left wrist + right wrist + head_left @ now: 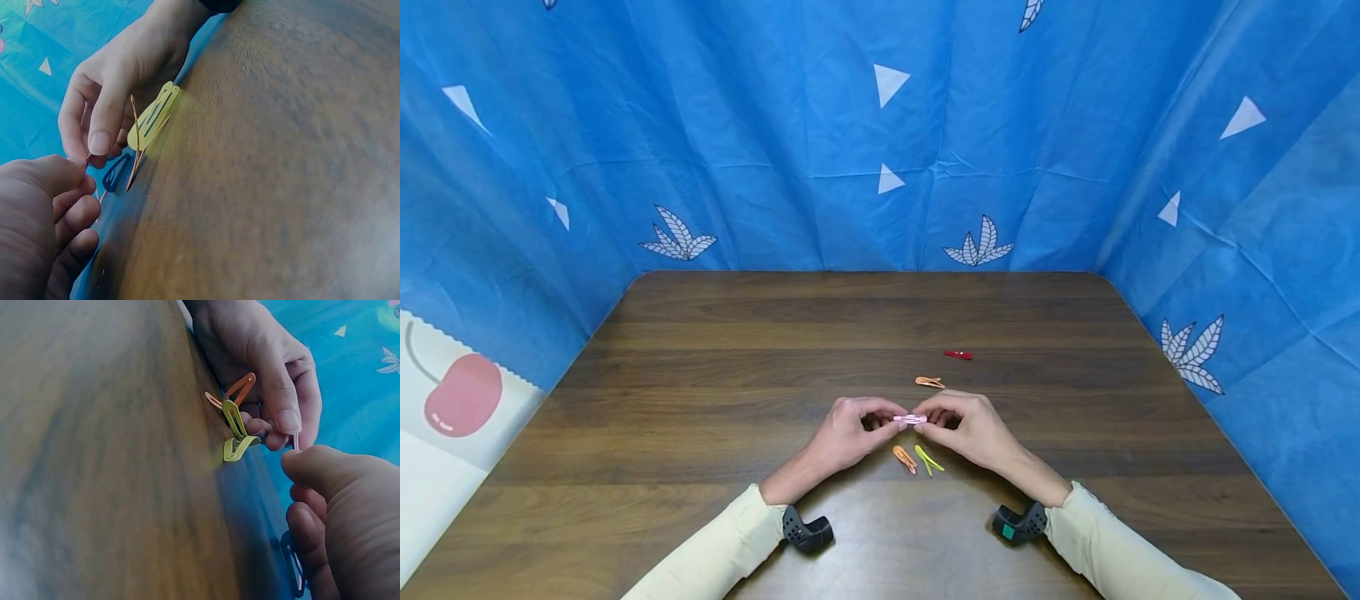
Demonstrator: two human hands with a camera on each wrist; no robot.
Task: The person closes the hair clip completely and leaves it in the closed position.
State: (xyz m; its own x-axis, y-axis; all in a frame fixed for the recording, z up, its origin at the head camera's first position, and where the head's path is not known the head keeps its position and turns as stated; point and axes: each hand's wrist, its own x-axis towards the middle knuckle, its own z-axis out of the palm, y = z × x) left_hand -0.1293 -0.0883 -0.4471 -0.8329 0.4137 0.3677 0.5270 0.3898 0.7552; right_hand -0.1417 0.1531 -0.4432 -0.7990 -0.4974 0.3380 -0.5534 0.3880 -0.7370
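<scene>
A pink snap hair clip [910, 419] is pinched by both hands just above the table, one end in each. My left hand [853, 433] grips its left end between thumb and forefinger. On the other end, the right hand [976, 429] pinches with thumb and forefinger. In both wrist views the fingertips hide most of this clip. Closer to me on the table lie an orange hair clip [903, 456] and a yellow hair clip [923, 455], both sprung apart. Beyond the hands are another orange clip [928, 382] and a red clip [958, 355].
The clips lie on a dark wooden table [737, 358]. A blue patterned curtain [820, 125] closes off its back and sides. Each wrist carries a black strapped device, the left one [807, 531] and the right one [1021, 525], both near the tabletop.
</scene>
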